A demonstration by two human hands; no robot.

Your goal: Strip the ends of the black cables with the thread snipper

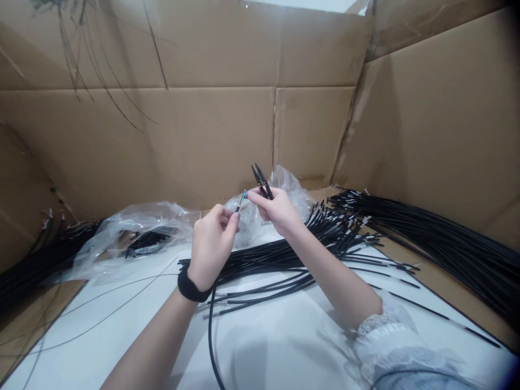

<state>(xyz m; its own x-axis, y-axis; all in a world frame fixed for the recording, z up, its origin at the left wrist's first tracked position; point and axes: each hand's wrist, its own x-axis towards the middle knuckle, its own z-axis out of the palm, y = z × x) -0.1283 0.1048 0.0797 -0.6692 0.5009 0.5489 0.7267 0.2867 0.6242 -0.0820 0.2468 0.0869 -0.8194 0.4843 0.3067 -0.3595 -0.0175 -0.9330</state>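
My left hand point(213, 238), with a black band at the wrist, pinches a black cable point(211, 338) close to its end. Thin inner wires point(242, 198), one of them blue, stick out of the cable's stripped tip. My right hand point(278, 210) is closed around small black snips point(259, 177), whose blades point up and away from the wires. Its thumb and forefinger meet at the wire tips; whether they grip them is too small to tell. Below both hands a bundle of black cables point(260, 259) lies across the white surface.
More black cables lie at the right point(430, 238) and the left point(44, 260). Clear plastic bags point(162, 216) are crumpled behind my hands. Cardboard walls point(203, 141) stand at the back and sides. Thin dark strands point(101, 319) trail over the white surface point(260, 341).
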